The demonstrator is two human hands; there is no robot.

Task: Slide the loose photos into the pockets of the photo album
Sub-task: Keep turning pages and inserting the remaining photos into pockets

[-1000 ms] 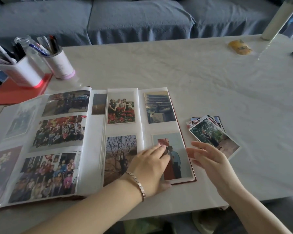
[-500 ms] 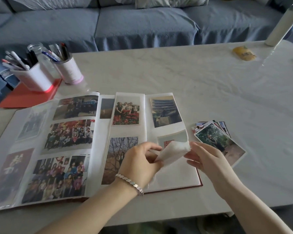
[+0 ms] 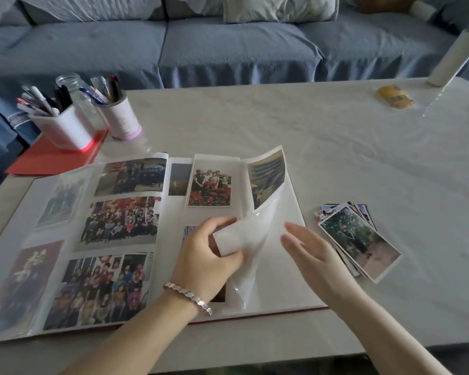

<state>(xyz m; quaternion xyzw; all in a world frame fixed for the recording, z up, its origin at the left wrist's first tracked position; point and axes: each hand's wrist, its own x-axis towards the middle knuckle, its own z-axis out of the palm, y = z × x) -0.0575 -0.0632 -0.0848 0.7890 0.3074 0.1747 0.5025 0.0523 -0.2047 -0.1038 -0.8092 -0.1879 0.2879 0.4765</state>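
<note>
"Left hand (image 3: 209, 255) grips the lifted leaf (image 3: 257, 212), fingers curled round its edge. Right hand (image 3: 309, 247) hovers open above the album (image 3: 276, 288)."

"I'd turn it slowly, so the film doesn't crease, then flatten it with that free palm."

"The loose photos (image 3: 359, 236) lie fanned just right of the album, untouched."

"Pale table (image 3: 282, 125), pen cups (image 3: 65, 128) by a red folder (image 3: 52, 158) far left, blue sofa (image 3: 228, 44) behind."

Pale table (image 3: 282, 125) under open album (image 3: 279, 296), loose photos (image 3: 359, 239) (fanned), pen pots (image 3: 68, 129).
</note>
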